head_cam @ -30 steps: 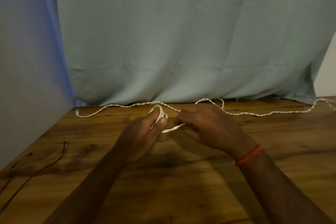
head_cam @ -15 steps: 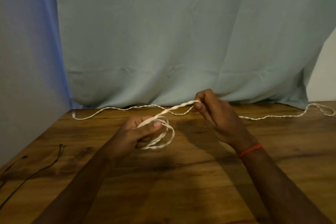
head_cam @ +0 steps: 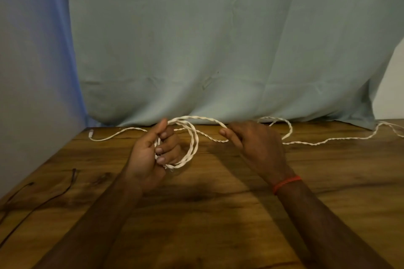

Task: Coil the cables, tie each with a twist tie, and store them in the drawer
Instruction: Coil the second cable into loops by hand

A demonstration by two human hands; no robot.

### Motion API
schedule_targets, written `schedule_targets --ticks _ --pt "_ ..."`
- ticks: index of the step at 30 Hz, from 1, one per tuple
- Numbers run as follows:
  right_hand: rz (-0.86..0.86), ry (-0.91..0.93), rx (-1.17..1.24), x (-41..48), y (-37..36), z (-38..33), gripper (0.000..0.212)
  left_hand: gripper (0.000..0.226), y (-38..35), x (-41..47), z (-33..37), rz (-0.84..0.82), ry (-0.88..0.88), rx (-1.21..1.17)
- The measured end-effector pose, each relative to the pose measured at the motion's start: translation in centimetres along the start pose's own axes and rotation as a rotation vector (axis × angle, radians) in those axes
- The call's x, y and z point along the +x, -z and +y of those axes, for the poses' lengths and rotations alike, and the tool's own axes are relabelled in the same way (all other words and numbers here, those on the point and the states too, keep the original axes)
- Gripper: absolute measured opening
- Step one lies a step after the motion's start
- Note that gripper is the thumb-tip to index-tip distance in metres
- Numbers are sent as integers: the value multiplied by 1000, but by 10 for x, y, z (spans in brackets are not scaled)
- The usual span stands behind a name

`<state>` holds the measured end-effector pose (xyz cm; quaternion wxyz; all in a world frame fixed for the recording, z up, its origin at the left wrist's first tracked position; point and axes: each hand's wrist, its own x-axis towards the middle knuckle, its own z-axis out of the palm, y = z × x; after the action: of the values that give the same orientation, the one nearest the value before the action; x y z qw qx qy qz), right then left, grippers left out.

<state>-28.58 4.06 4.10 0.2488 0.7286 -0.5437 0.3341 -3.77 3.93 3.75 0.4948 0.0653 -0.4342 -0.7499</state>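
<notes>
White cable (head_cam: 194,144): thin twisted pair, light, limp, with no stiffness to speak of. Judged from how the loops sag, it will not hold a coil shape on its own.

Left hand (head_cam: 150,155) is above mid-table (head_cam: 218,214), with fingers curled round a bundle of a few loops. The thumb is up and the next turn is draped over it.

Right hand (head_cam: 255,144) is also above mid-table, just beside the coil. It pinches the running length between fingertips and feeds slack.

The rest of the cable trails along the table's back edge toward its right side and runs out of view. The plug end (head_cam: 90,131) lies at the table's back-left corner.

Handling call:
- The twist gives texture, so slip is unlikely.
- The real risk is loops springing open or kinking against the lay.
- Best hold is where the turns cross, in the left palm. Keep that clamped until a tie is on.
- No twist tie or drawer in view.

Black cable (head_cam: 43,201) lies at the table's front-left, untouched.
</notes>
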Motion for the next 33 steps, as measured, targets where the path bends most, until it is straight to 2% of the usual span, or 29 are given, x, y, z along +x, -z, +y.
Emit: schedule_targets --ticks 3,6,8,10,13,16,19,22,24,27,31,33 --pt "-2 68 18 -1 -4 9 51 40 -4 1 6 110 -75 -76" --pt "32 157 306 -3 -7 23 39 44 -6 2 12 261 -161 -103" --pt "127 187 367 -6 -10 29 29 45 -5 3 11 314 -195 -97" --pt "132 214 276 -7 -12 30 29 45 -3 4 8 297 -210 -98" --pt "33 328 141 -3 -5 19 35 45 2 3 10 259 -239 -108" --pt "-7 470 40 1 6 -3 26 43 4 3 14 221 -260 -104" --pt "-37 570 -28 0 5 -27 7 37 6 4 12 171 -259 -93" --pt "-64 640 -51 -3 -3 -42 10 28 4 3 9 108 -233 -70" --pt "-45 658 -55 -4 -5 -45 13 28 -3 4 4 125 -223 -39" --pt "-14 666 -39 -4 -5 -48 19 36 -14 6 -7 195 -261 102" --pt "-7 704 49 -5 -2 -54 18 59 -22 2 -25 206 -338 484" --pt "-10 718 78 -8 -3 -58 11 53 -28 -1 -31 284 -423 659"
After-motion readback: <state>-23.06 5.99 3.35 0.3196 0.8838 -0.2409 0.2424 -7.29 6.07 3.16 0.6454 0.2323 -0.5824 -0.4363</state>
